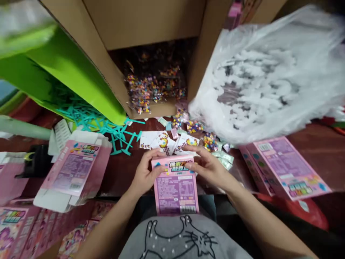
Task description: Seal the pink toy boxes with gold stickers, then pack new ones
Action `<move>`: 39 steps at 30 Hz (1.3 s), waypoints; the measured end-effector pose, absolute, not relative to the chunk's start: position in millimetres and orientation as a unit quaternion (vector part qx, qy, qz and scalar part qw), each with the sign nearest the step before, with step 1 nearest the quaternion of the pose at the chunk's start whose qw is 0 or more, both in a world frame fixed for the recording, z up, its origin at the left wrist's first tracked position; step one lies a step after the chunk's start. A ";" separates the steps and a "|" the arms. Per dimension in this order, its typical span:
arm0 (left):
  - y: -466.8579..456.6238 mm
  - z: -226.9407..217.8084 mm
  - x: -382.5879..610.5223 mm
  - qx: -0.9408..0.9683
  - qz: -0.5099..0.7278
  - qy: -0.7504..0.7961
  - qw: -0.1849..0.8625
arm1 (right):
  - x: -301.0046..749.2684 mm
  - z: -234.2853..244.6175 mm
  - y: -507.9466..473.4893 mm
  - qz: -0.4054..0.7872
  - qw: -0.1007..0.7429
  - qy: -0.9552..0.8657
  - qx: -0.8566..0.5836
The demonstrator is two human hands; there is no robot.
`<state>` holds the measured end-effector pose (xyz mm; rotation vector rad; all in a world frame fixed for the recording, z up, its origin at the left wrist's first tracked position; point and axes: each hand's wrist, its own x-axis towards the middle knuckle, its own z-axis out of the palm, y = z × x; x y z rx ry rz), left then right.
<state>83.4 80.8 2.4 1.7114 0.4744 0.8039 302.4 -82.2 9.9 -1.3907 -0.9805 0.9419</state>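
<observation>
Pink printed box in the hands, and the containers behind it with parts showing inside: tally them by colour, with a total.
Pink: 1, the printed cardboard box held by left hand and right hand
Lime green: 1, the container of teal T-shaped plastic pieces
Brown: 1, the cardboard carton of multicoloured packets
White: 1, the translucent plastic bag of white pieces
Total: 4

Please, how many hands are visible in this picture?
2: the left hand holds a pink box at its upper left side, the right hand at its upper right.
</observation>
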 end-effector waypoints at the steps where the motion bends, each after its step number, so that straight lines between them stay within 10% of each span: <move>1: 79.0 2.1 81.4 0.728 0.353 0.203 0.552 | 300.1 10.1 -79.8 0.400 0.561 -0.418 -0.592; 11: 91.2 -23.2 2.1 0.545 0.529 0.507 0.407 | 283.0 22.4 87.4 0.266 0.409 -0.671 -0.559; 17: 56.1 -57.3 -45.6 0.604 0.446 0.601 0.274 | 203.2 8.4 200.1 0.184 0.008 -0.864 -0.469; 27: 79.3 -29.0 -38.2 0.892 0.285 0.333 0.108 | 301.1 -2.7 177.0 0.182 0.118 -0.743 -0.634; 39: 232.3 35.0 130.7 0.926 0.238 0.272 0.110 | 311.7 17.4 90.2 0.256 -0.064 -0.548 -0.794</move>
